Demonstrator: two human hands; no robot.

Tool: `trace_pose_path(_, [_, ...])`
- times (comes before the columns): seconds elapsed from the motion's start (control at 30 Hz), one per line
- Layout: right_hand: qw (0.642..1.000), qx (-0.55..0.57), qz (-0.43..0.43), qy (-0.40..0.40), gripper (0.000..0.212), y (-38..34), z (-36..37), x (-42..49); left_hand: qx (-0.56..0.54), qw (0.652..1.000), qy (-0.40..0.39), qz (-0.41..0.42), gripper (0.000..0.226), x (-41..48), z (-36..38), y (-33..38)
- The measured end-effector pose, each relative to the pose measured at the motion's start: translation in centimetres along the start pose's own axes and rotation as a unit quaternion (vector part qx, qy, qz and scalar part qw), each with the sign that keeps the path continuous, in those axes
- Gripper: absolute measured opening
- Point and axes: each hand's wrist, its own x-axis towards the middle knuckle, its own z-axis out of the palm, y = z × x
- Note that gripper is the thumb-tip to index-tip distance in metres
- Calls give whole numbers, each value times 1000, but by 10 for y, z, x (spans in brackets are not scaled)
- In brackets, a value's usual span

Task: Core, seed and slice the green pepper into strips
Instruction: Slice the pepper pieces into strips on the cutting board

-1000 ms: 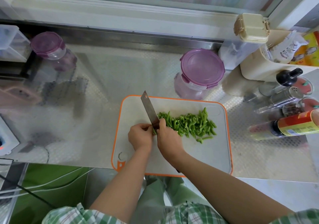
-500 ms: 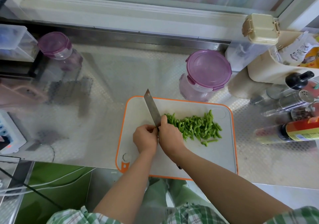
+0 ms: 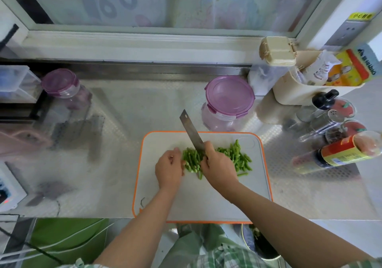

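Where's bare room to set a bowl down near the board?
Bare: counter left of the cutting board, toward the left jar; the board's near half, under the arms. Crowded: knife and pepper strips mid-board, bottles right, purple-lidded jar behind.

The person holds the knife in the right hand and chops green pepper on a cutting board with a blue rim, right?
Not quite. The cutting board has an orange rim, not a blue one, as the head view shows. The rest is right: the right hand holds the knife over the green pepper strips on that board.
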Motion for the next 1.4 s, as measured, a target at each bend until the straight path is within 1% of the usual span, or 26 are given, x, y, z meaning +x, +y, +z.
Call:
trace_pose_path(0.07, [998, -54, -9, -13, 31, -1, -5, -4, -41, 997, -67, -23, 45, -6, 6, 20])
trace_pose_path(0.1, [996, -85, -17, -23, 33, -1, -6, -7, -28, 996, -87, -18, 49, -9, 10, 28])
trace_pose_path(0.13, [992, -114, -33, -28, 34, -1, -6, -10, 6, 995, -95, -5, 51, -11, 13, 35])
trace_pose_path(0.2, [985, -150, -77, -19, 33, 2, -4, -16, 104, 991, -73, 27, 45, -15, 17, 43])
trace_pose_path(0.27, [983, -146, -112, -8, 36, 7, -4, -22, 150, 987, -52, 33, 39, -17, 16, 43])
trace_pose_path(0.33, [985, -117, -127, -10, 58, 13, -8, -26, 164, 985, -37, 32, 37, -15, 13, 41])
trace_pose_path(0.37, [989, -88, -120, -6, 66, 17, -12, -28, 162, 986, -30, 31, 38, -13, 11, 39])
trace_pose_path(0.4, [993, -51, -107, 3, 69, 21, -17, -30, 152, 988, -26, 25, 39, -11, 9, 38])
trace_pose_path(0.43, [995, -10, -99, 9, 67, 26, -20, -31, 139, 990, -22, 19, 40, -9, 7, 37])
trace_pose_path(0.5, [991, 46, -128, -9, 57, 32, -21, -32, 126, 992, -21, 8, 41, -8, 6, 38])
trace_pose_path(0.57, [982, 72, -158, -72, 47, 32, -19, -34, 117, 993, -24, -1, 42, -9, 6, 39])
trace_pose_path(0.63, [978, 76, -147, -125, 45, 31, -16, -35, 111, 993, -25, -9, 45, -11, 6, 40])
trace_pose_path(0.7, [983, 55, -109, -139, 48, 36, -13, -36, 105, 994, -24, -14, 47, -13, 3, 38])
trace_pose_path(0.77, [988, 33, -64, -134, 53, 43, -12, -37, 98, 995, -28, -17, 48, -14, 1, 35])
trace_pose_path(0.8, [990, 28, -57, -127, 53, 45, -13, -37, 96, 995, -33, -20, 48, -15, 0, 34])
trace_pose_path(0.87, [987, 49, -93, -124, 50, 41, -14, -40, 94, 995, -36, -22, 49, -18, -1, 34])
trace_pose_path(0.93, [978, 52, -141, -143, 47, 36, -14, -41, 85, 996, -29, -22, 48, -20, -2, 35])
trace_pose_path(0.97, [978, 44, -137, -151, 47, 37, -13, -42, 82, 996, -24, -19, 48, -21, -2, 35])
trace_pose_path(1.03, [986, 53, -81, -138, 51, 41, -12, -42, 77, 997, -22, -16, 48, -22, -3, 35])
trace_pose_path(1.07, [987, 66, -72, -130, 52, 43, -13, -42, 74, 997, -23, -19, 48, -23, -3, 35])
trace_pose_path(1.17, [981, 52, -124, -138, 49, 41, -15, -42, 62, 998, -18, -19, 47, -23, -4, 35])
trace_pose_path(1.2, [985, 43, -104, -132, 51, 42, -14, -41, 64, 998, -16, -21, 47, -23, -5, 35])
trace_pose_path(1.27, [994, 48, -37, -92, 61, 44, -16, -38, 70, 997, -9, -20, 46, -23, -5, 34])
trace_pose_path(1.3, [996, 53, -35, -70, 65, 44, -18, -38, 72, 997, -5, -18, 47, -23, -6, 35])
trace_pose_path(1.33, [995, 54, -58, -58, 67, 43, -19, -38, 75, 997, -3, -18, 47, -22, -6, 35])
trace_pose_path(1.4, [989, 59, -118, -69, 68, 38, -24, -39, 92, 996, -3, -15, 47, -19, -5, 37])
